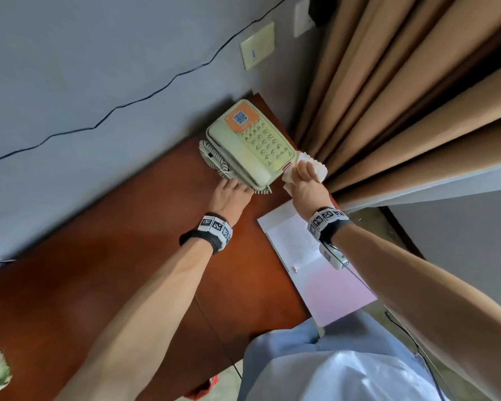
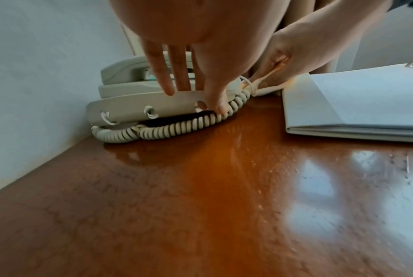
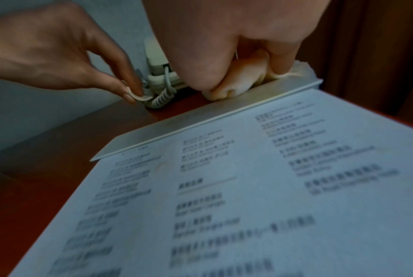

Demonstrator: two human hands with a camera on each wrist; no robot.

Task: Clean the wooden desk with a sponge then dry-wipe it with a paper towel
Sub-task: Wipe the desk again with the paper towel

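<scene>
left hand: your left hand (image 1: 229, 195) reaches to the near edge of the telephone (image 1: 249, 143); the fingers (image 2: 162, 75) are straight and spread over its side, the thumb down by the coiled cord (image 2: 177, 127). the wrist views suggest the fingertips touch the phone's edge, but whether they lift it you cannot tell.
right hand: your right hand (image 1: 304, 180) has its grip curled round a crumpled paper towel (image 1: 318, 169), pinching it between thumb and fingers.
paper towel: it sits in the right hand at the far right corner of the tabletop (image 1: 113, 256), pressed down between the telephone and the binder (image 3: 224, 187), just beside both.
telephone: pale green, handset in its cradle, against the grey wall (image 1: 84, 68); the cord lies coiled along its near side on the tabletop.
binder: open, printed page up, lying near the right edge, partly under your right forearm.
tabletop: reddish glossy wood, with window glare on it in the left wrist view.
curtain (image 1: 402, 82): tan folds hang just beyond the right hand.
</scene>
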